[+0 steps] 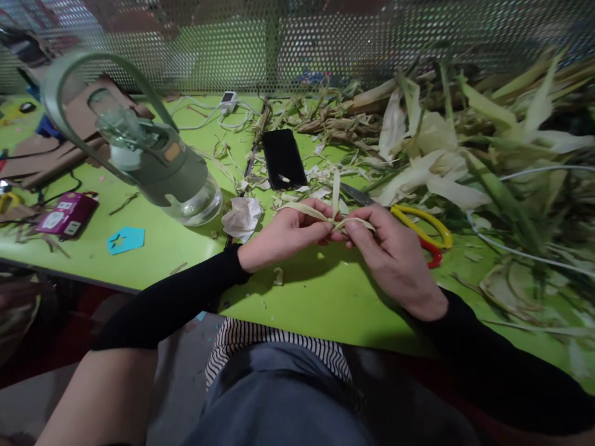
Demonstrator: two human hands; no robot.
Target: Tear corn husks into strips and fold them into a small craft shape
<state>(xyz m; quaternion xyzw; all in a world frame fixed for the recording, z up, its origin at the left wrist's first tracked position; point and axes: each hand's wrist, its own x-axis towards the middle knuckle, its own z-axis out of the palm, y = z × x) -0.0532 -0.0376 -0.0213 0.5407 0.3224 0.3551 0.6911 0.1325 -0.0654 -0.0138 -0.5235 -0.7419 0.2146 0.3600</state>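
Observation:
Both of my hands meet above the green table (297, 316), pinching pale corn husk strips (335, 195) that cross between my fingertips. My left hand (288, 235) is closed on one side of the strips, with one strip lying along its top toward the wrist. My right hand (388, 251) pinches the other side, where a short folded piece shows over the fingers. One strip stands upright from the crossing. Just beyond my right hand lie scissors (441, 232) with yellow and red handles, partly hidden by that hand.
A heap of corn husks (437, 148) covers the right and back. A black phone (283, 158), a crumpled tissue (242, 218) and a green water bottle (171, 167) stand or lie beyond my left hand. Further left are a purple box (67, 214) and a blue tag (125, 240).

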